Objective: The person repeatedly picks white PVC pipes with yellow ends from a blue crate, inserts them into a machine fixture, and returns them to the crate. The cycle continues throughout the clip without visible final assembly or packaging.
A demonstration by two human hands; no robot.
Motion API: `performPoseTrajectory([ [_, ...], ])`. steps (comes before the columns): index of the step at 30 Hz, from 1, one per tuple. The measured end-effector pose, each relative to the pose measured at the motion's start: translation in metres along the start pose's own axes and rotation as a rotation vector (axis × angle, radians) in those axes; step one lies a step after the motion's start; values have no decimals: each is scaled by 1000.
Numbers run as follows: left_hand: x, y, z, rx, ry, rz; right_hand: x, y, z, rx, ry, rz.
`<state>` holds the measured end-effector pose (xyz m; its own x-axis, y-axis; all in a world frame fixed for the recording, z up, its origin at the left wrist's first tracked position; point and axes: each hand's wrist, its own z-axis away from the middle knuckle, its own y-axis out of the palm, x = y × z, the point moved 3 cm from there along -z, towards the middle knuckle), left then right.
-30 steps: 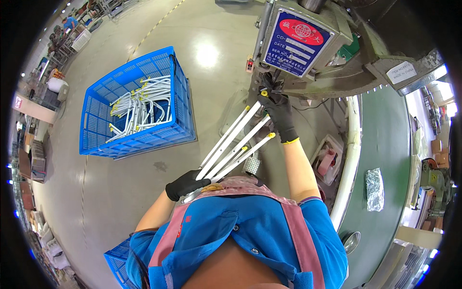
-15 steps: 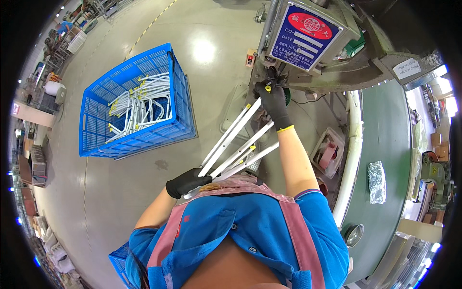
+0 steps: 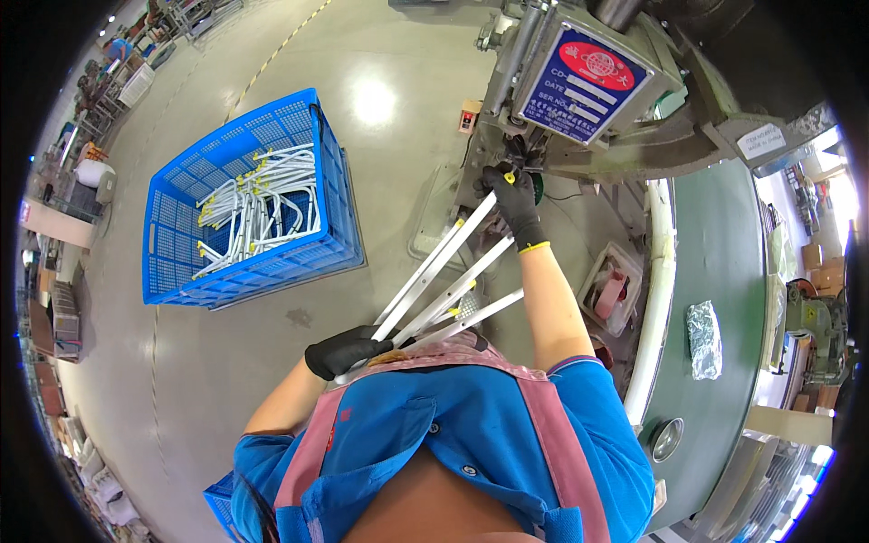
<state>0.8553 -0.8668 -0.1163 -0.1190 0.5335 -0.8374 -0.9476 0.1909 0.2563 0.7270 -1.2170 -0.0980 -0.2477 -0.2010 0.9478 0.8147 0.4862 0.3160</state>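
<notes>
Both my hands wear black gloves and hold a frame of white metal tubes (image 3: 434,267) with yellow fittings. My left hand (image 3: 347,351) wraps round the tubes' near ends, close against my apron. Farther out, my right hand (image 3: 513,197) grips the far end of one tube, where a yellow tip shows by the fingers. That end is right at the dark tooling (image 3: 520,152) of a heavy grey machine (image 3: 670,68); the glove hides whether they touch. Other tubes of the frame fan out below my right forearm.
A blue plastic crate (image 3: 244,276) holding several similar white tube frames stands on the floor to the left. At the right runs a green-topped table (image 3: 724,253) bearing a silvery packet (image 3: 704,339) and a round metal dish (image 3: 667,439). A bin (image 3: 608,291) sits under my right arm's side.
The whole view has shifted slightly, with the machine lower and the crate a little farther left. Both hands keep their grip on the tube frame.
</notes>
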Motion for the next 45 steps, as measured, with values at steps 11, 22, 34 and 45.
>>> performPoseTrajectory([
  [11, -24, 2, 3, 61, 7, 116, -11, -13, -13, 1, -235, 297],
  [22, -41, -3, 17, 73, -148, 42, 2, -9, -8, -64, -10, 233],
  [34, -39, -16, 6, 96, -200, 74, -12, -13, -7, -66, 11, 143],
  [45, -49, -22, 11, 172, -49, -4, -28, -20, -10, -86, 86, 427],
])
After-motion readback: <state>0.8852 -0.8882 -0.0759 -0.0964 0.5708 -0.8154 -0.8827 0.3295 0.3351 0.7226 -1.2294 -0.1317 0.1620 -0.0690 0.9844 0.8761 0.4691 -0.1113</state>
